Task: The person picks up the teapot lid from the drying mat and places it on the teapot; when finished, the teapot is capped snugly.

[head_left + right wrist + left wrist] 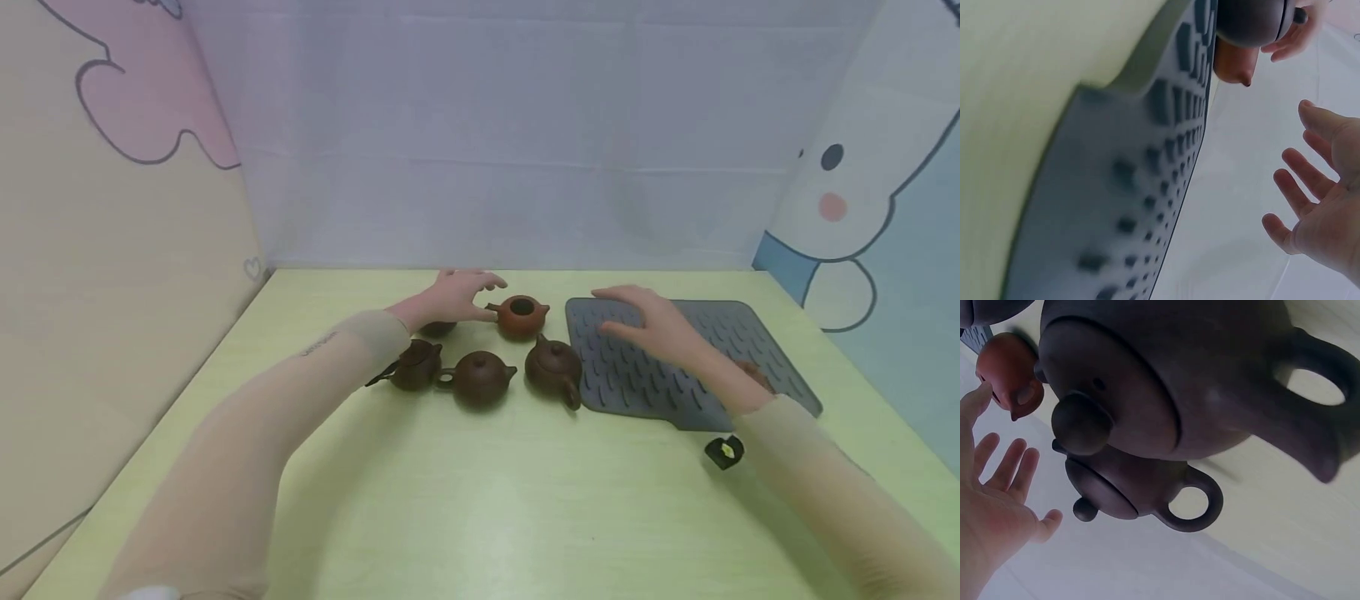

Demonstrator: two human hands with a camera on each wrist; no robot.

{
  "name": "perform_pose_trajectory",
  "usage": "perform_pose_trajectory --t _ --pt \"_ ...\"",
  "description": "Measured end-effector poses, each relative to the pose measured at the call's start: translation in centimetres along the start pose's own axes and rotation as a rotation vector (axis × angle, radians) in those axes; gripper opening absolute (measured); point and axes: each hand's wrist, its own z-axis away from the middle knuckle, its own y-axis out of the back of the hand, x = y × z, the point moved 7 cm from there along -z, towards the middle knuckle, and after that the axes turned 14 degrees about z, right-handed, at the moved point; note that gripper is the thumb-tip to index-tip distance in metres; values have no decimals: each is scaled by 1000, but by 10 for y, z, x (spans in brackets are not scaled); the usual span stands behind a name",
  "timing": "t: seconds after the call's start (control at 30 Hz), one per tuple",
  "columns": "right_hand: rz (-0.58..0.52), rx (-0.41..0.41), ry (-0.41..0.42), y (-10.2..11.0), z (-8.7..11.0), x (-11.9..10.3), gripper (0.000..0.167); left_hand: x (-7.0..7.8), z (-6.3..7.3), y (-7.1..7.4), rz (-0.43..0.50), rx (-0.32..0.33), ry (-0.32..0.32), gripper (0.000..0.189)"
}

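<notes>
A reddish-brown teapot (522, 320) with an uncovered round mouth stands at the back of the table. My left hand (463, 297) reaches to its left side, fingers spread and thumb close by the handle; the left wrist view shows the palm with nothing in it. Under that hand a dark brown teapot (438, 329) is mostly hidden. Three more dark lidded teapots stand nearer: one by the left cuff (417, 367), one in the middle (480, 382), one beside the mat (553, 367). Over the grey mat (622, 375) hovers my right hand (652, 325), empty, fingers apart.
Partly behind the right wrist, a small reddish-brown thing (753, 373) shows on the mat. A small black item (724, 452) with a yellow mark is beside the right cuff. A pale cloth (510, 142) hangs behind the table, with printed panels on both sides.
</notes>
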Motion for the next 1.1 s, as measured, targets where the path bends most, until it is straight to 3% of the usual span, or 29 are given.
perform_pose_trajectory --t 0.23,0.47,0.57,0.87,1.1 --pt "81 81 -11 15 28 18 50 5 -11 -5 30 -29 -19 65" --pt "144 176 20 27 51 34 47 9 -19 -11 148 -79 -88 65" --pt "159 192 17 30 60 43 47 10 -22 -15 137 -95 -87 65" --pt "145 134 -48 36 85 79 54 15 -27 -20 90 -115 -49 64" --pt "90 41 -75 37 103 107 57 14 -26 -20 126 -121 -7 65"
